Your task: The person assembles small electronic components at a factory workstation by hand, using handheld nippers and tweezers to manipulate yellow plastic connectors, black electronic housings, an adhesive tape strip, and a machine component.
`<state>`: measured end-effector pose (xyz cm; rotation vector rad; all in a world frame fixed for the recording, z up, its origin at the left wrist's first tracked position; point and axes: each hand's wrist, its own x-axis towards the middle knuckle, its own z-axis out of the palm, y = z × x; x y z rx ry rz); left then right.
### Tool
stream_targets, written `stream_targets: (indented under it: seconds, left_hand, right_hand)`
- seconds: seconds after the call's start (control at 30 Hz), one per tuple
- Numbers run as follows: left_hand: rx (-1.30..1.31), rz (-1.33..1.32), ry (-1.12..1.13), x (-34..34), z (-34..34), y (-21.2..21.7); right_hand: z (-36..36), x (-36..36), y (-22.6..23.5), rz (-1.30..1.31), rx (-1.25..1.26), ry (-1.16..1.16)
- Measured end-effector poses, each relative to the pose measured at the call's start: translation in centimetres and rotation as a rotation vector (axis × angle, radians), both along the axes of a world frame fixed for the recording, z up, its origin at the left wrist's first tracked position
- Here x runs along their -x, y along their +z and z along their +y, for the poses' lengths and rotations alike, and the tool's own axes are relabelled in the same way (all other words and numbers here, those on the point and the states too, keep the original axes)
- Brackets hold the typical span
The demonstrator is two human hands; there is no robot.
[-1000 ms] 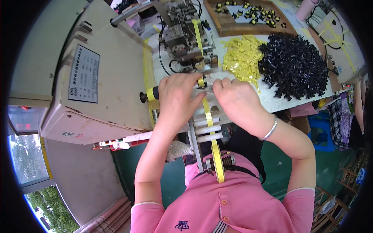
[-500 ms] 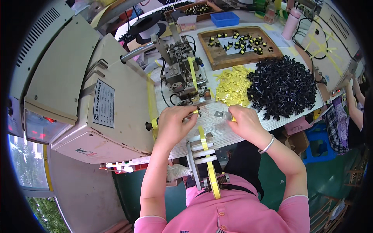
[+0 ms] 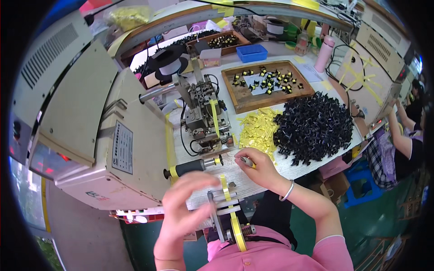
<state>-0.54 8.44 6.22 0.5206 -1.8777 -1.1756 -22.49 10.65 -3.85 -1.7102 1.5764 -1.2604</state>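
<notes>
My left hand [image 3: 186, 205] is blurred by motion. Its thumb and fingers look apart, with nothing seen between them, beside the tape holder's metal rods [image 3: 227, 210]. A strip of yellow tape [image 3: 226, 192] stands up from that holder, running from the tape roll [image 3: 238, 234]. Closed around a small utility knife [image 3: 247, 161], my right hand [image 3: 260, 170] hovers over the white bench; the blade is hard to make out. Between the hands, a winding machine's spindle [image 3: 192, 167] carries a small black piece [image 3: 220, 160] at its tip.
Yellow tape pieces [image 3: 257, 131] and a heap of black plastic parts [image 3: 314, 126] lie to the right. Behind them sits a wooden tray [image 3: 230, 99] of black-and-yellow bobbins. A metal mechanism [image 3: 201, 119] stands beyond the spindle; the large beige machine [image 3: 135, 158] fills the left.
My left hand has left the spindle's tip and drawn back toward me, its fingers spreading. My right hand still grips the knife, now turned differently. The whole view has shifted.
</notes>
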Motion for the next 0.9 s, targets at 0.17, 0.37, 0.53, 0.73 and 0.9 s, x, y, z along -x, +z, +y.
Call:
stream_targets:
  seconds: [0.17,0.37,0.53,0.73,0.9]
  left_hand:
    - [-0.383,0.546,-0.370,-9.7,2.7,4.2]
    - [-0.562,0.530,-0.610,1.2,4.2,3.5]
    - [-0.593,0.489,-0.905,1.8,3.6,3.2]
    - [-0.600,0.444,-1.280,4.8,3.1,2.7]
    - [-0.527,0.670,-0.874,3.6,3.9,0.0]
  right_hand:
    - [-0.4,-1.5,1.6,-0.040,0.014,0.069]
    - [-0.8,-0.5,1.3,0.015,-0.035,0.032]
    - [-0.7,-0.4,0.5,-0.020,-0.006,0.029]
    - [-0.7,-0.6,0.5,0.075,0.110,0.022]
    - [-1.4,-1.7,0.7,0.447,0.155,0.122]
